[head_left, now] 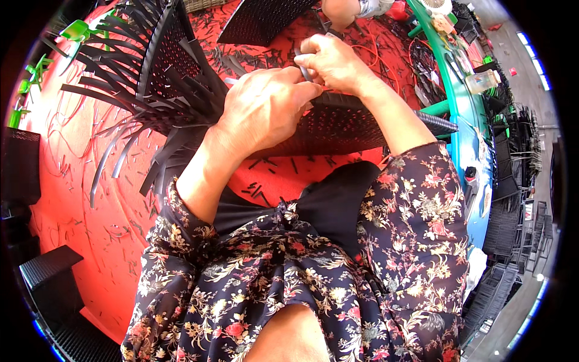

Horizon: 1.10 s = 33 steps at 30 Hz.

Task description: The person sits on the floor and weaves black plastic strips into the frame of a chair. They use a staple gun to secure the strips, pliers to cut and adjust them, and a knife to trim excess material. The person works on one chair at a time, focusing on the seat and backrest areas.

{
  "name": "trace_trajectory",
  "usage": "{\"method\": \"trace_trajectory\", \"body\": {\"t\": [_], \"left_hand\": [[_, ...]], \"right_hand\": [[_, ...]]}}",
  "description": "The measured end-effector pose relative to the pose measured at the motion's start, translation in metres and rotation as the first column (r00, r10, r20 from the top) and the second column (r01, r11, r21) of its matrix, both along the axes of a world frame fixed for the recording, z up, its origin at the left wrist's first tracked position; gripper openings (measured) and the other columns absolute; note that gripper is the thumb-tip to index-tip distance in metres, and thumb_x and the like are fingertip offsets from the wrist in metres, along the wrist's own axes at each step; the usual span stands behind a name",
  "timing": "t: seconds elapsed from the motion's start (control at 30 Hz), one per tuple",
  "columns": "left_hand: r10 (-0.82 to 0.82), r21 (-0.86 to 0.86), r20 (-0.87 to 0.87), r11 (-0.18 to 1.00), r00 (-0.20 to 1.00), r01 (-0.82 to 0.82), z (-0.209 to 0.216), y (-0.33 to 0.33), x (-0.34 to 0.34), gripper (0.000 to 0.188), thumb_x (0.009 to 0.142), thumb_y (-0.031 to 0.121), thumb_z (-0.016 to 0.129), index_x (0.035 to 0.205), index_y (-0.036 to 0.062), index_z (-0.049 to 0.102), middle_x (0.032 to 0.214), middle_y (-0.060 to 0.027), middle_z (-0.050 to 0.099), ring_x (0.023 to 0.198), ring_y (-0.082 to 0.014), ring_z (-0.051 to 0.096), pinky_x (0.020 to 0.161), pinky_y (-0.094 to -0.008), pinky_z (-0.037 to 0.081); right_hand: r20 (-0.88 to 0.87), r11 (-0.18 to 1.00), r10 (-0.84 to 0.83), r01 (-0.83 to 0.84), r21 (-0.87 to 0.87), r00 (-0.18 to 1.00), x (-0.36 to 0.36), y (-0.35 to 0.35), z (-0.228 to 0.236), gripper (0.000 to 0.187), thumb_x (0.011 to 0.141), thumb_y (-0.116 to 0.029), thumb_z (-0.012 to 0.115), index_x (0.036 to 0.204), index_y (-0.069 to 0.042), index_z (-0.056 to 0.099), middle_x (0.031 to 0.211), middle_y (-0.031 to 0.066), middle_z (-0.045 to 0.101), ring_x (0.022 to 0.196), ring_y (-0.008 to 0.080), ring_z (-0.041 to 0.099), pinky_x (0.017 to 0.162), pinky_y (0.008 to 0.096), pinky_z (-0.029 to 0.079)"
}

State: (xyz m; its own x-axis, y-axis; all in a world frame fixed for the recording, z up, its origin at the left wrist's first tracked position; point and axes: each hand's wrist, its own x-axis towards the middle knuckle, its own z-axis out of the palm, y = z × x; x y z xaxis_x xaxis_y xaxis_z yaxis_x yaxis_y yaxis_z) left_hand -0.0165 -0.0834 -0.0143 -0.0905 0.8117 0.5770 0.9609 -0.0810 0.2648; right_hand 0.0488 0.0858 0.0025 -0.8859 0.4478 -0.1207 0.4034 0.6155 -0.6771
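Observation:
Both my hands meet over the edge of a black woven panel (338, 123), part of a piece of furniture with a dark frame. My right hand (339, 63) pinches a dark flat strip (303, 67) between thumb and fingers. Right beside it, my left hand (262, 108) is closed, its fingers curled near the same strip. A pale, narrow end (231, 81) shows by its knuckles, and what the fingers hold is hidden. Long loose black strips (114, 72) fan out from the woven side piece (172, 66) at the left.
Red floor covering (102, 241) is littered with black strip cuttings. Another black woven panel (265, 21) lies ahead, near another person's hand (341, 12). A green-and-blue bench (461, 114) runs along the right, bearing a clear jar (482, 81). Black woven furniture (54, 283) stands at lower left.

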Motion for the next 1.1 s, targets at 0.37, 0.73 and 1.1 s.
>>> {"method": "trace_trajectory", "body": {"t": [0.37,0.73,1.1], "left_hand": [[-0.022,-0.104,0.046,0.994,0.999,0.026,-0.003,0.002,-0.014,0.027,0.076,0.015,0.067,0.103,0.0137,0.065,0.077,-0.0080,0.057,0.074,-0.0295,0.061,0.064,-0.0393,0.048],[-0.043,-0.074,0.031,0.996,0.999,0.045,-0.001,0.002,-0.014,0.024,0.075,0.017,0.068,0.098,0.0128,0.067,0.073,-0.0071,0.055,0.068,-0.0271,0.060,0.060,-0.0371,0.048],[-0.017,-0.094,0.037,0.995,0.999,0.021,-0.003,-0.001,-0.020,0.023,0.078,0.018,0.065,0.100,0.0118,0.067,0.077,-0.0075,0.057,0.072,-0.0285,0.060,0.062,-0.0370,0.048]], "right_hand": [[-0.008,0.874,0.457,-0.451,-0.182,0.889,0.002,0.022,-0.016,0.031,0.074,-0.003,0.058,0.104,-0.003,0.067,0.077,0.0037,0.066,0.070,0.0101,0.059,0.067,0.0259,0.048],[-0.095,0.914,0.366,-0.339,0.221,0.926,0.013,0.012,-0.012,0.026,0.074,-0.014,0.053,0.093,-0.007,0.070,0.086,0.0133,0.068,0.082,0.0256,0.066,0.077,0.0339,0.051],[-0.385,0.974,0.191,-0.124,0.192,0.903,0.037,-0.011,-0.001,0.030,0.080,-0.008,0.060,0.109,0.000,0.057,0.078,0.0083,0.064,0.071,0.0138,0.061,0.066,0.0276,0.049]]}}
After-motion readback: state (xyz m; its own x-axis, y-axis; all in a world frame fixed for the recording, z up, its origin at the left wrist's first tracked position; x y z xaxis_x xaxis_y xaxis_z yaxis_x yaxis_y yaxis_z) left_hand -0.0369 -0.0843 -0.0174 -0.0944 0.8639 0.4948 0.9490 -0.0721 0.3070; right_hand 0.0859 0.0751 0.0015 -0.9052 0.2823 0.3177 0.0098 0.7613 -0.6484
